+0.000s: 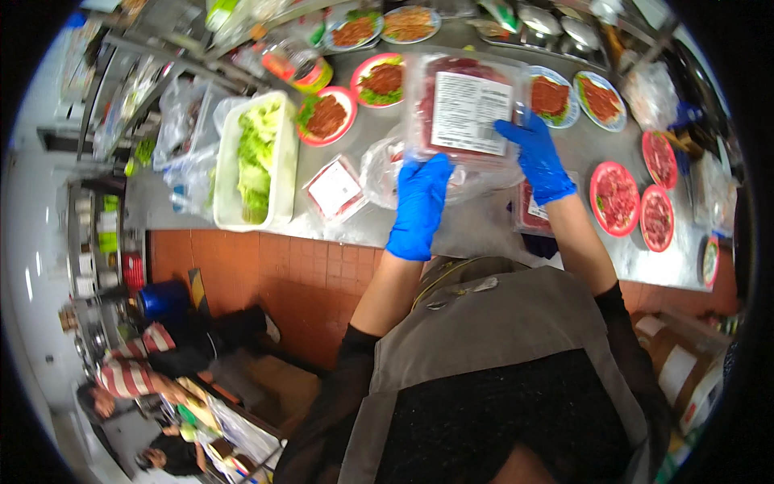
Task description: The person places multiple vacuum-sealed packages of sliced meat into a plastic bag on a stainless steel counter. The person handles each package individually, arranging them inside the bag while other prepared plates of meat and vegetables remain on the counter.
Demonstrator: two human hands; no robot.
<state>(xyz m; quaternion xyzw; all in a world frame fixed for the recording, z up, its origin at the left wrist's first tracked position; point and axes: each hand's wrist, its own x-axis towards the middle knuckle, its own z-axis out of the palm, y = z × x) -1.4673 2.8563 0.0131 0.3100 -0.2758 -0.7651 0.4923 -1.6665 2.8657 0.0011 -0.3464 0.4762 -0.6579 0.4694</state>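
My two blue-gloved hands hold up a clear plastic tray pack of red meat (pixel 472 66) with a large white label, above the steel counter. At its lower left edge, my left hand (pixel 419 206) is closed with the thumb on top. My right hand (pixel 542 161) grips the lower right side, thumb over the label. Beneath the pack lies a round clear plastic container or wrapping (pixel 379 179), partly hidden. A smaller labelled meat pack (pixel 334 189) rests left of my left hand. Another meat pack (pixel 532 211) lies partly covered by my right wrist.
A white bin (pixel 224 177) of lettuce stands on the steel counter (pixel 476 230). Red-rimmed plates of meat (pixel 614 198) sit at right, more plates (pixel 326 117) along the back. A bottle (pixel 302 68) lies at back left. Two people (pixel 133 375) are at lower left.
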